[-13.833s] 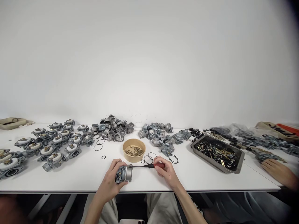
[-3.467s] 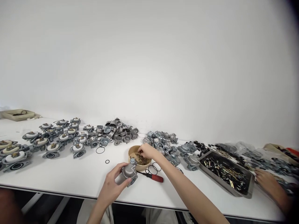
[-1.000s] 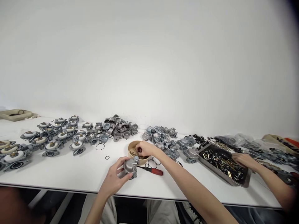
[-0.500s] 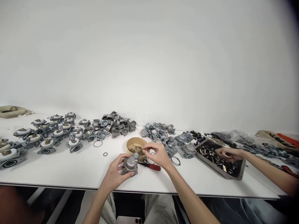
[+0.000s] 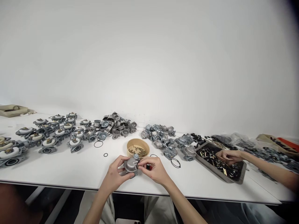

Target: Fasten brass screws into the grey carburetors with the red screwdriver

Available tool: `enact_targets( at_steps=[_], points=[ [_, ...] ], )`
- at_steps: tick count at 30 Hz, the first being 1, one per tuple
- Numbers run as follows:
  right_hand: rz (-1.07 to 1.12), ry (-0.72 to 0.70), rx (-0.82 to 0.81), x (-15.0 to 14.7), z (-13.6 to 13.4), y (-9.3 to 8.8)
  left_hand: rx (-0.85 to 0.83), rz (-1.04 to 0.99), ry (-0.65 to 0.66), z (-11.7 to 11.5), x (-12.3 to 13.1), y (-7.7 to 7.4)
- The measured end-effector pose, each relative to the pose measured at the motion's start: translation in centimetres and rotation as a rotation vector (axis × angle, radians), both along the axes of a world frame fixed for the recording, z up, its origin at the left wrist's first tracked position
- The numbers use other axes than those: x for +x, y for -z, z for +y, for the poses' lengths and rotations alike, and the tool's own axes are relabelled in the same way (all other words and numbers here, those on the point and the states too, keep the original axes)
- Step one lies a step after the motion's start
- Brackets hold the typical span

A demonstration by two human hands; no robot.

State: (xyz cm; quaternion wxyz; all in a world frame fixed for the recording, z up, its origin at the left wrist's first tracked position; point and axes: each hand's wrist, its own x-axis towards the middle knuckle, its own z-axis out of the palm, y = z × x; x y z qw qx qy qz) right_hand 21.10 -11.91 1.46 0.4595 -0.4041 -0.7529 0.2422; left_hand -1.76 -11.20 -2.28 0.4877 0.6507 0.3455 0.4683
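Note:
My left hand (image 5: 114, 174) is closed around a grey metal carburetor (image 5: 130, 165), held just above the near part of the table with its rounded bowl side up. At the carburetor's right side, my right hand (image 5: 155, 169) touches it with thumb and fingers pinched; whatever is between the fingertips is too small to make out. A red and black screwdriver (image 5: 149, 167) shows only partly behind the right hand. Just beyond both hands stands a round tan bowl (image 5: 138, 141) with many small brass screws (image 5: 137, 151) in it.
Carburetor bodies with white floats (image 5: 48, 143) stand at left. Piles of float bowls (image 5: 116, 124) and carburetors (image 5: 158, 135) lie against the wall. Black rubber rings (image 5: 175, 163) are scattered about. At right, a co-worker's hand (image 5: 230, 155) is in a metal tray (image 5: 217, 170) of small parts.
My right hand has moved from the bowl's near right edge down and left to the carburetor, now covering most of the screwdriver. The left hand keeps its hold almost unmoved.

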Motion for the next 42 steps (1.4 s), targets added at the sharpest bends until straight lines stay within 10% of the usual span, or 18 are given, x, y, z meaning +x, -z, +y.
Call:
enact_targets(
  at_steps=[23,30,42],
  points=[
    [-0.362,-0.090,0.228,0.7,-1.3,-0.2,-0.004,0.010,-0.005,-0.1,-0.1,0.3],
    [-0.209,0.059,0.127,-0.4,-0.4,-4.8,-0.021,-0.049,-0.001,-0.4,-0.1,-0.2],
    [-0.657,-0.301,-0.210,-5.9,7.5,-9.0,-0.123,-0.204,0.043,-0.5,-0.3,-0.6]
  ],
)
